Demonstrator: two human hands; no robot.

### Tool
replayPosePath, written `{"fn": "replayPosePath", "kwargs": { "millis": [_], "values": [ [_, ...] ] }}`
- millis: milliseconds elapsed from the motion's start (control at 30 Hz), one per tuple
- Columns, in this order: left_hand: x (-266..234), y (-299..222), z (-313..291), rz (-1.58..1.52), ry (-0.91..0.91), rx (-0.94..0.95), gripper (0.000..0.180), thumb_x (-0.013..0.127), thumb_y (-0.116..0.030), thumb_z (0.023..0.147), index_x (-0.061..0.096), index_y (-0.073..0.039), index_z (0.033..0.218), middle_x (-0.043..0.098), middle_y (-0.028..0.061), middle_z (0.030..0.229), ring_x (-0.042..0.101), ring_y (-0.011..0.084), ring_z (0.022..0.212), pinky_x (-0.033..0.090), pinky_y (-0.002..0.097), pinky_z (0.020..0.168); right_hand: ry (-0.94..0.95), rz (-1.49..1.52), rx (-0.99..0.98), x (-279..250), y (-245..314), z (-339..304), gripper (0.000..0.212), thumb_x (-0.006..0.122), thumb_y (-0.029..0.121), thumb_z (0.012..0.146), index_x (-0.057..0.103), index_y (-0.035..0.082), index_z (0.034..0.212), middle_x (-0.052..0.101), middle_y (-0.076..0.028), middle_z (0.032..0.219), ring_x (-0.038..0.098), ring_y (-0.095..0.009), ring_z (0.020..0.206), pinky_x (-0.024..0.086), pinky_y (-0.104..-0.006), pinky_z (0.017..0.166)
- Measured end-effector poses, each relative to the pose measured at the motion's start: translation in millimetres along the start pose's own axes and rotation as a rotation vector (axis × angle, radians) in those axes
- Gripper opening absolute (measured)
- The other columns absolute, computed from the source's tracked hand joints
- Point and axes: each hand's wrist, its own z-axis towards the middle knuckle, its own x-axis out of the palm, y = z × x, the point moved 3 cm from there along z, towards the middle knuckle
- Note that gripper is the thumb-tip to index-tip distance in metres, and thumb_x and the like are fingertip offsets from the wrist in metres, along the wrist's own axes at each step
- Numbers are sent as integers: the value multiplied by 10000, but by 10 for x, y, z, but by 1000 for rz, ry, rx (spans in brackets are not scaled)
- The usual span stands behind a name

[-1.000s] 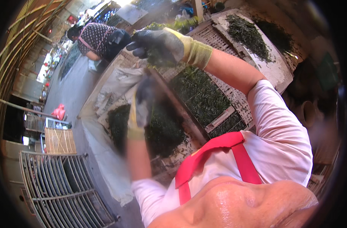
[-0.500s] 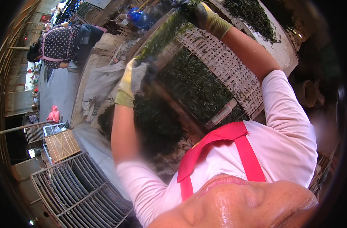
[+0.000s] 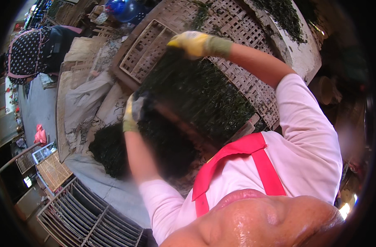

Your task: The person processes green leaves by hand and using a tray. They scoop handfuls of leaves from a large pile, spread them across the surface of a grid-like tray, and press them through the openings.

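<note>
Lowered since before, both gloved hands grip the leaf-covered tray between them.

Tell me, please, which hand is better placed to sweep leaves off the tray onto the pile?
Probably the left hand: it grips the tray low, beside the leaf pile; the right hand holds its top edge.

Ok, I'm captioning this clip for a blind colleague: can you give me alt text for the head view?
A person in yellow work gloves, left hand and right hand, grips a flat woven bamboo tray covered in dark green leaves, tilted above a dark leaf pile on a grey sheet. Another person in a dotted top bends nearby.
</note>
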Motion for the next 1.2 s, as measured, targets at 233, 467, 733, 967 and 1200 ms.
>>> {"fn": "replayPosePath", "kwargs": {
  "millis": [233,467,733,967,1200],
  "values": [
    [865,-410,-308,1930,-705,641,560,577,-333,902,463,-58,1377,421,242,1426,405,430,1293,343,499,1035,-352,-115,-184,405,-182,-63,398,608,158,779,639,161,1177,633,-79,1093,643,-301,986,544,-404,770],
    [930,430,637,2366,-676,111,497,366,-100,957,408,-164,1448,384,66,1497,392,270,1354,341,466,1094,-276,-214,14,-549,-175,-633,554,604,120,798,474,83,1335,588,-159,1180,635,-316,1010,550,-411,842],
    [759,458,629,2291,-657,188,497,462,-210,924,439,-112,1411,457,103,1448,394,261,1362,302,430,1126,-422,-551,1092,-1163,-2864,-2300,578,497,86,840,450,154,1413,367,-228,1473,412,-441,1317,411,-467,1062],
    [492,536,759,2211,-635,230,492,354,-125,977,377,-207,1461,390,38,1484,414,302,1319,320,563,1088,-1143,89,972,-2149,-3529,-2694,309,574,227,894,602,26,1126,656,-220,992,636,-321,899,489,-429,829],
    [676,490,618,1926,-690,485,406,363,-141,989,486,-140,1376,489,78,1401,459,294,1275,318,503,1103,-1481,905,608,-3016,-2396,-2837,280,576,151,903,594,23,1152,656,-184,1006,625,-278,939,516,-383,848]
  ]
}}
